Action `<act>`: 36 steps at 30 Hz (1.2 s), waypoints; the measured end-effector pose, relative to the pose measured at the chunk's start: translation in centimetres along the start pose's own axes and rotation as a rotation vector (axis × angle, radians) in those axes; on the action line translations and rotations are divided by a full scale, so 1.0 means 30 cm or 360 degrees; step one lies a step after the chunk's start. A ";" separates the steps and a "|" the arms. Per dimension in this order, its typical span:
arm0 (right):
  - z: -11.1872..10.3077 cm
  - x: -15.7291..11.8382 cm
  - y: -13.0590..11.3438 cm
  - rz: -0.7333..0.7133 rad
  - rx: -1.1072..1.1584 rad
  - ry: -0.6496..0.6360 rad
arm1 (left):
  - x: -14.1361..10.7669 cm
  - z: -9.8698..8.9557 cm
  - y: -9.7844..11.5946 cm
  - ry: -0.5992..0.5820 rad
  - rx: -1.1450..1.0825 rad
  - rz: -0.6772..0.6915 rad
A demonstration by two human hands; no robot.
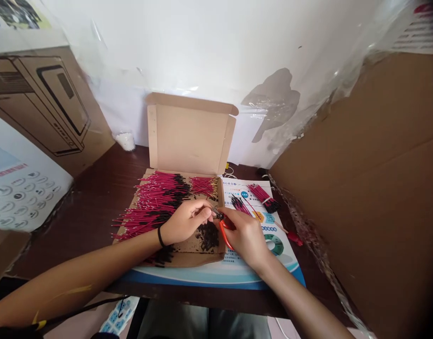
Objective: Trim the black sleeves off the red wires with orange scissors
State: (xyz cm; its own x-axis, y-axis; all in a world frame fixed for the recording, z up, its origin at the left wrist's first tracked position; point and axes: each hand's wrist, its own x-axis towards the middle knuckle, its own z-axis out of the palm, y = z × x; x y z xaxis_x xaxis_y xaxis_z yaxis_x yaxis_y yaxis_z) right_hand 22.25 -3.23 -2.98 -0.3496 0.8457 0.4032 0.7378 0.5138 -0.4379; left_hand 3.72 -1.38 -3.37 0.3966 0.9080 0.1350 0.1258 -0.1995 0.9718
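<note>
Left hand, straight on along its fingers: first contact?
From the left hand, probably the metal head of the red-handled cutters held in the right hand; they look almost touching, though depth is unclear from this view.

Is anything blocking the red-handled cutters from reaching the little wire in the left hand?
Nothing visible blocks them. The right hand holds the red-handled metal cutters with their tips right at the thin wire pinched by the left hand.
</note>
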 end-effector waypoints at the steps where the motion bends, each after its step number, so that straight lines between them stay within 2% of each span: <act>1: 0.000 0.000 0.000 0.0004 -0.0006 -0.0016 | -0.002 0.001 0.002 -0.0004 0.0000 -0.0001; 11: -0.014 0.005 -0.010 -0.0031 -0.0044 -0.0114 | -0.021 0.011 0.001 0.0114 0.0145 0.0005; 23: -0.024 0.001 -0.016 -0.0127 -0.0198 -0.0111 | -0.018 0.007 0.003 0.0069 0.0186 -0.0036; 30: -0.024 -0.004 -0.018 -0.0126 -0.0168 0.0052 | -0.024 0.007 -0.007 0.0083 0.0129 -0.0027; 36: -0.021 -0.002 -0.017 -0.0096 -0.0237 -0.0067 | -0.023 0.005 -0.006 0.0033 0.0199 0.0010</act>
State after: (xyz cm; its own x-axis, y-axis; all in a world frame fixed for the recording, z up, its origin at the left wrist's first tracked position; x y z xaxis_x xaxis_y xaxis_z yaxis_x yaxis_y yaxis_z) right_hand 22.25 -3.62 -2.26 -0.4175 0.8208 0.3897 0.7911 0.5394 -0.2885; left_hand 3.55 -2.03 -3.67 0.3788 0.9138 0.1466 0.2365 -0.2487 0.9393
